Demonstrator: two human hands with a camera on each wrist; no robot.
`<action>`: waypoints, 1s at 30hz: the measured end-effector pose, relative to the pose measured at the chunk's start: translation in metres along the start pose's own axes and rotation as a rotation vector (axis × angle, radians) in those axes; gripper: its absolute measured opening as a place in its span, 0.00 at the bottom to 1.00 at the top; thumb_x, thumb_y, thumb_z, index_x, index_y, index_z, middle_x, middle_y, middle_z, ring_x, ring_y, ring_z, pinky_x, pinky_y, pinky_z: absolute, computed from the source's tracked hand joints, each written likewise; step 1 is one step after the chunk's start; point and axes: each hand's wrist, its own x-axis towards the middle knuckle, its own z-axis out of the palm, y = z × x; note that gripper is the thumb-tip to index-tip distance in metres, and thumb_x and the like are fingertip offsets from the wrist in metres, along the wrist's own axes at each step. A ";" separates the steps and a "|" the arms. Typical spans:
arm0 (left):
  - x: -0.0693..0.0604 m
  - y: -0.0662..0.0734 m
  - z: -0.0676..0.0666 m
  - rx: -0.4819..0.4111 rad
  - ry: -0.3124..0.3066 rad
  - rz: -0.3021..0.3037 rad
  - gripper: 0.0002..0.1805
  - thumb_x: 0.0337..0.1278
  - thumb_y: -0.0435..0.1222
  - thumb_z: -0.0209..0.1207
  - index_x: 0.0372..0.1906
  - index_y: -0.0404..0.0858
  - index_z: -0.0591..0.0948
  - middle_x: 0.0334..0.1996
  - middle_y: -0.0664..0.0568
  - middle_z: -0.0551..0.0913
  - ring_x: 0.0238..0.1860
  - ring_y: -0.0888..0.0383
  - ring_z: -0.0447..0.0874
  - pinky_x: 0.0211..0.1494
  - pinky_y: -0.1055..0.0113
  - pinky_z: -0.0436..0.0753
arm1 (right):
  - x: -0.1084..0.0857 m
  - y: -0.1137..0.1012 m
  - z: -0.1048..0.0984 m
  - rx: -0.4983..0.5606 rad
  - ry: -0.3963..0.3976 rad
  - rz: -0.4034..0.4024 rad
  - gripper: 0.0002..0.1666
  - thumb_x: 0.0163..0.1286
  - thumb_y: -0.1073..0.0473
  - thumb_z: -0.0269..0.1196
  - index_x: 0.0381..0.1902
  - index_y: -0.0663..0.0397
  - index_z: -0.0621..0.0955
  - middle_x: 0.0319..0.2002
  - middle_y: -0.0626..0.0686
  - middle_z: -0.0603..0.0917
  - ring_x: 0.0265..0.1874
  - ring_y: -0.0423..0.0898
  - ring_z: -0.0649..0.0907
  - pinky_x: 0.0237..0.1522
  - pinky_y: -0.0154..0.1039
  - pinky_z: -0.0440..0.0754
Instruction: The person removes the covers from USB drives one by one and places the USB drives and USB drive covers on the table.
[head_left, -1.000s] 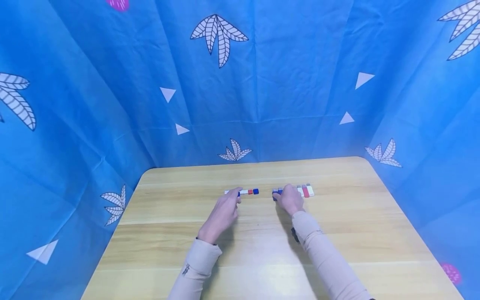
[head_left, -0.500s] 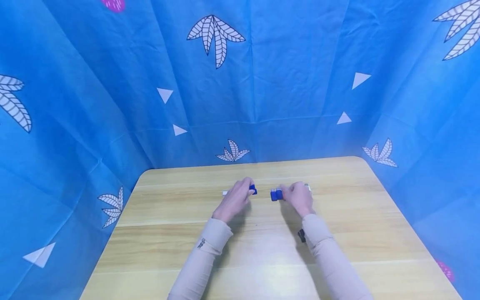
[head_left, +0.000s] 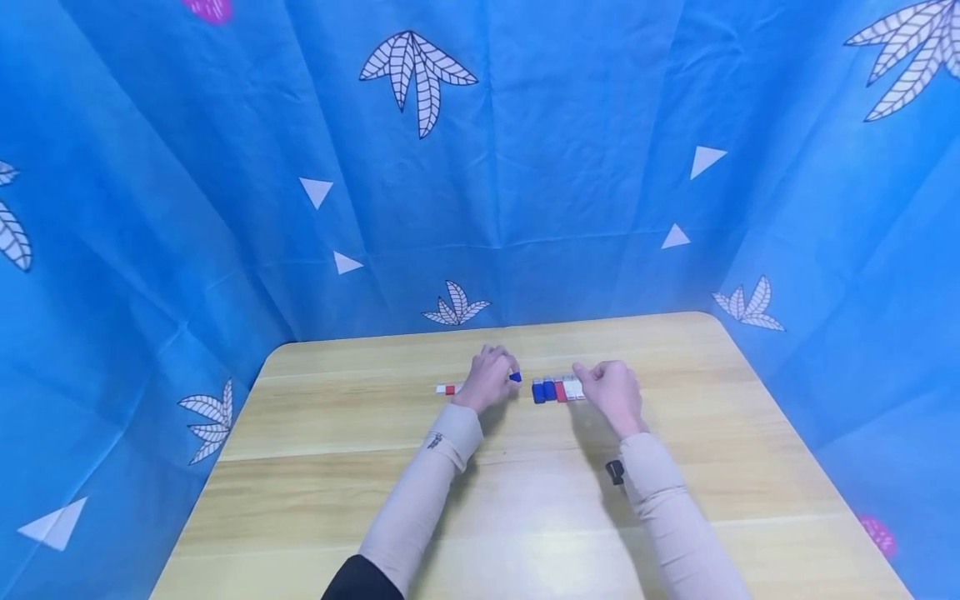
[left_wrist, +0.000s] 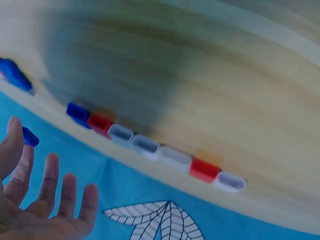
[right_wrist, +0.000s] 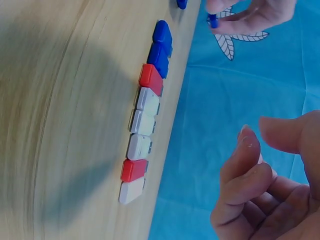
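My left hand [head_left: 487,379] pinches a small blue piece [left_wrist: 30,136] between thumb and forefinger, above the table near the right end of a row of small caps. In the left wrist view that row has a blue cap [left_wrist: 78,114], a red cap [left_wrist: 100,124] and several pale hollow ones, one being the white cap [left_wrist: 230,181]. My right hand [head_left: 615,392] hovers over the right end of a second row, its thumb and forefinger apart with nothing between them. In the right wrist view, blue blocks [right_wrist: 159,59], red blocks [right_wrist: 151,79] and white blocks [right_wrist: 142,122] stand side by side.
Both rows lie on a wooden table [head_left: 510,517], toward its far edge, with a short gap between them. A blue patterned curtain [head_left: 570,167] hangs behind and along the sides. A small black object [head_left: 615,472] shows by the right wrist.
My left hand has moved right along its row, carrying the blue piece to the row's right end. My right hand has shifted right and uncovered the blue, red and white blocks.
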 end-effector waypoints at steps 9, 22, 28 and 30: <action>0.003 -0.009 0.015 0.044 -0.077 -0.097 0.12 0.57 0.40 0.71 0.44 0.41 0.87 0.53 0.47 0.83 0.59 0.47 0.72 0.66 0.47 0.73 | -0.006 -0.004 -0.005 0.000 0.024 -0.012 0.27 0.73 0.40 0.61 0.36 0.61 0.86 0.25 0.55 0.87 0.15 0.40 0.72 0.16 0.32 0.68; 0.003 -0.015 0.015 -0.020 -0.062 -0.095 0.08 0.59 0.37 0.70 0.40 0.39 0.87 0.46 0.47 0.83 0.54 0.46 0.77 0.63 0.48 0.75 | -0.006 0.000 -0.007 0.005 0.064 -0.038 0.26 0.73 0.43 0.61 0.36 0.62 0.87 0.33 0.59 0.90 0.21 0.43 0.78 0.21 0.35 0.72; 0.004 -0.018 0.015 -0.027 -0.063 -0.090 0.07 0.58 0.35 0.70 0.39 0.37 0.87 0.45 0.47 0.84 0.52 0.48 0.79 0.63 0.48 0.77 | -0.006 0.001 -0.011 -0.001 0.070 -0.041 0.26 0.73 0.42 0.62 0.37 0.61 0.87 0.33 0.59 0.90 0.24 0.45 0.80 0.26 0.35 0.74; 0.005 -0.018 0.014 -0.031 -0.065 -0.090 0.07 0.58 0.34 0.70 0.39 0.36 0.87 0.45 0.47 0.84 0.51 0.49 0.80 0.63 0.49 0.78 | -0.005 0.002 -0.014 -0.008 0.076 -0.050 0.26 0.73 0.42 0.61 0.37 0.61 0.87 0.33 0.59 0.90 0.24 0.45 0.81 0.27 0.35 0.74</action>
